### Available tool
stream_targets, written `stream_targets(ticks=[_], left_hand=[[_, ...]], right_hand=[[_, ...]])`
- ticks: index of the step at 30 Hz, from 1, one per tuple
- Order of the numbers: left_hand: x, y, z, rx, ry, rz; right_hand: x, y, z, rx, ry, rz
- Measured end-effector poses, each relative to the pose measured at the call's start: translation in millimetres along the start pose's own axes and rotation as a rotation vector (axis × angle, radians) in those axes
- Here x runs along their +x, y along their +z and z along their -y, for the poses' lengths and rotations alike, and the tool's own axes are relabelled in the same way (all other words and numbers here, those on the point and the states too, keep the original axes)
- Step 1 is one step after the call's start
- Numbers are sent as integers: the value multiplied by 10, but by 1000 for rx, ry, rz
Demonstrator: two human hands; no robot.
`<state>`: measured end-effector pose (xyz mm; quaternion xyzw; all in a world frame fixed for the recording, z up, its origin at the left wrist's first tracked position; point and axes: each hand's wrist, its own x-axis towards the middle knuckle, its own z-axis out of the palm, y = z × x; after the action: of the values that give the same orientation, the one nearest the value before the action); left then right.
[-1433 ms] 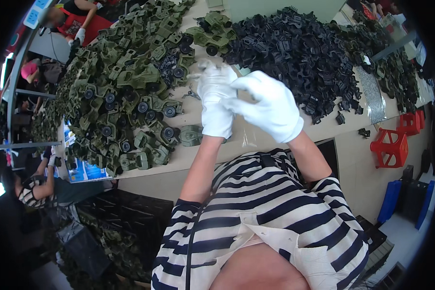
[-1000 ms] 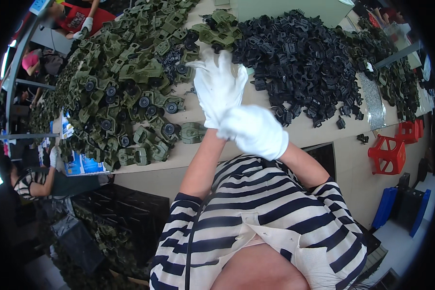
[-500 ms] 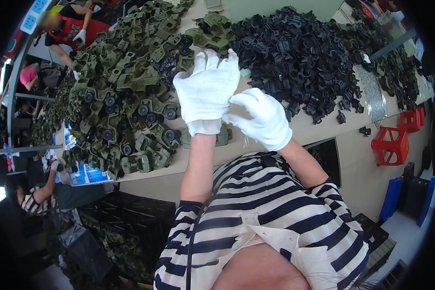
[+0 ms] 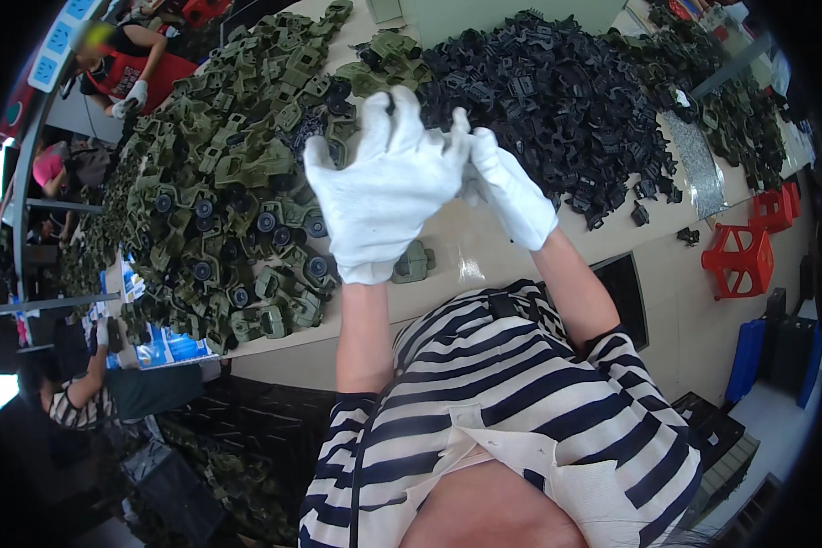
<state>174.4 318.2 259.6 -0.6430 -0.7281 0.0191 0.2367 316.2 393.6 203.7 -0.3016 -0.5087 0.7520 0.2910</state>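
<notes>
White knitted gloves cover both my hands. My left hand [image 4: 384, 187] is raised over the table, palm down, with its fingers spread and nothing in them. Close on its right, my right hand [image 4: 513, 192] has its fingers pinched at the little-finger side of the left glove; their tips are partly hidden. Below the left wrist lies a green plastic toy vehicle body [image 4: 416, 262], partly covered by the hand. Beyond my fingertips, larger green vehicle bodies [image 4: 388, 64] lie in a small group.
Green toy vehicle parts [image 4: 256, 164], some with black wheels, heap up on the left. A pile of black plastic parts [image 4: 548, 100] fills the back right. A red stool [image 4: 738, 260] stands at the right. Co-workers, one in a red apron [image 4: 169, 78], are at the left.
My right hand has moved up from beside the left wrist to the left glove's finger side. The left hand has shifted slightly left and nearer, its fingers spreading wider.
</notes>
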Motion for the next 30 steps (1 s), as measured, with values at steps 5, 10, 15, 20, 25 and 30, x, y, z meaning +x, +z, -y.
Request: stream_targets(ticks=[5, 10, 15, 20, 25, 30], left_hand=[[-161, 340, -28, 54, 28, -67], [-61, 124, -25, -66, -88, -119], [-1, 264, 58, -67, -72, -266], [49, 441, -30, -80, -139, -128], [6, 575, -99, 218, -71, -143], [79, 453, -45, 2348, 405, 158]], right_hand=[[-19, 178, 155, 19, -104, -280], [75, 111, -50, -15, -159, -276], [-16, 130, -170, -461, -584, -495], [-194, 286, -235, -927, -960, -57], [-23, 233, -276, -828, -661, 168], [-99, 226, -322, -473, -217, 572]])
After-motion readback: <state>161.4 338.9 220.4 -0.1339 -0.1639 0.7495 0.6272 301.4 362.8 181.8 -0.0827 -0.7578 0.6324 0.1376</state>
